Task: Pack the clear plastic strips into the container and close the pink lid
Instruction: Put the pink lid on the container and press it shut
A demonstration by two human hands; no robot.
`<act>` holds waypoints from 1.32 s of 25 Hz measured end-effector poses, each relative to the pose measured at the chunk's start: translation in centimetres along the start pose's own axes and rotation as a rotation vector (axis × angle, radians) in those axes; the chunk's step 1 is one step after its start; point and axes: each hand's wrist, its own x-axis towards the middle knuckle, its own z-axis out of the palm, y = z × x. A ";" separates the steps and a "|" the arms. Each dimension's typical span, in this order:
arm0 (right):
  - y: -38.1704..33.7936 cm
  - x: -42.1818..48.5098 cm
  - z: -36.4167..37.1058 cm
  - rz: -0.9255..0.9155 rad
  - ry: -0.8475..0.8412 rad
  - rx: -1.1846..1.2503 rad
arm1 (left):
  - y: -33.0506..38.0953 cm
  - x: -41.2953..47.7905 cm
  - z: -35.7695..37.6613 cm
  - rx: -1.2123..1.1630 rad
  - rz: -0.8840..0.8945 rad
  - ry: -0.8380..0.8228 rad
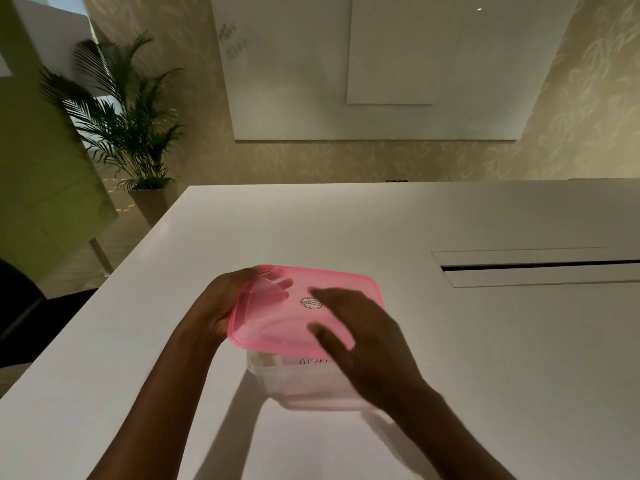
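Nearly done I think: lid (304, 306) sits on the tub (304, 386) mid-table (450, 341), left hand (221, 306) gripping its edge, right hand (367, 334) flat on top, grasping nothing. Can't see strips; sealing left.

Count, head view: 1 pink lid (298, 306); 1 clear container (304, 386) beneath it; 2 hands, left (216, 308) and right (367, 336); 1 white surface (485, 375); 1 potted palm (128, 119); 1 whiteboard (381, 64). Strips: none countable, container walls blurred.
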 end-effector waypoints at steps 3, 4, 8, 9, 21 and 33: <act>2.7 2.5 -1.1 0.377 0.227 0.053 | -0.5 0.3 -1.4 -0.195 0.029 -0.075; 4.0 3.1 -1.3 0.503 0.209 0.071 | -0.7 0.3 -1.6 -0.199 0.046 -0.086; 6.7 3.8 -1.1 0.759 0.148 0.407 | -1.7 0.0 -1.7 -0.175 0.154 -0.087; 6.9 3.6 -0.7 0.771 0.167 0.431 | -1.9 -0.1 -1.6 -0.172 0.178 -0.078; 8.6 4.0 2.0 0.810 0.224 0.551 | -4.2 0.8 -1.5 0.404 0.470 0.514; 11.0 4.2 3.8 0.813 0.136 0.371 | -5.8 2.8 -1.9 0.529 0.332 0.602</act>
